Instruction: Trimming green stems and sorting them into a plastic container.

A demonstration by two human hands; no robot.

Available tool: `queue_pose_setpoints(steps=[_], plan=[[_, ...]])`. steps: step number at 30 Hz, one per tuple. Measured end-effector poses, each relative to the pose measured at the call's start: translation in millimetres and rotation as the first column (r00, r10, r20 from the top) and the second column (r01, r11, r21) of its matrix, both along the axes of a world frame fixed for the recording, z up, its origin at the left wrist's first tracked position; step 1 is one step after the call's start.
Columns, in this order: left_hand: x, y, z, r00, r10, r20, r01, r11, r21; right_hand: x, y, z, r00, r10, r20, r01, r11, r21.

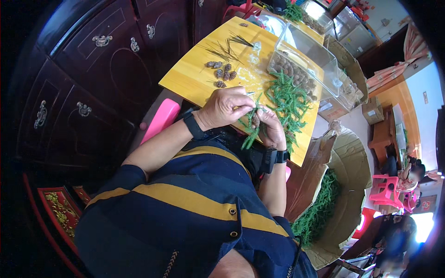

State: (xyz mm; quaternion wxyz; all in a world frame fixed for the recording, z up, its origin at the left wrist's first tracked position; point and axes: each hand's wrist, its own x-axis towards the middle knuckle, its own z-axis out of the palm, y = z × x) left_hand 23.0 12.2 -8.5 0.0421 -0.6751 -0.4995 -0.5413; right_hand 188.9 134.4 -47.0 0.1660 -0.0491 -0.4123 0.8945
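Over the near edge of the yellow table [185, 76], my two hands meet at a green artificial pine sprig [251, 140] with a brown pine cone [255, 121] against it. My right hand [272, 127] is closed round the sprig and cone, thumb on top. My left hand [226, 107] is curled, thumb and forefinger pinched at the sprig's upper end; what lies between the fingertips is hidden. A small pointed thing [250, 93] sticks out beside its knuckles. Loose green sprigs [289, 99] lie heaped beside my right hand. Several pine cones [225, 74] lie beyond my left hand.
Dark thin stems [225, 50] are spread farther back. A clear plastic bin [310, 53] of pine cones stands at the far right. A cardboard box [354, 171] of greenery is on my right, a pink stool [163, 116] at left. People sit farther right.
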Motion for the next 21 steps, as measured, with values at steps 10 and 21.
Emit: queue_pose_setpoints(steps=[10,21], plan=[[-6,-9,-6,0.766,0.061,0.641,0.248,0.891,-0.381,2,-14,28,0.931,-0.353,0.094,0.223,0.753,0.618],[-12,-6,-14,0.78,-0.064,0.622,0.4,0.815,-0.419,5,-17,38,0.898,-0.422,0.121,0.122,0.504,0.855]])
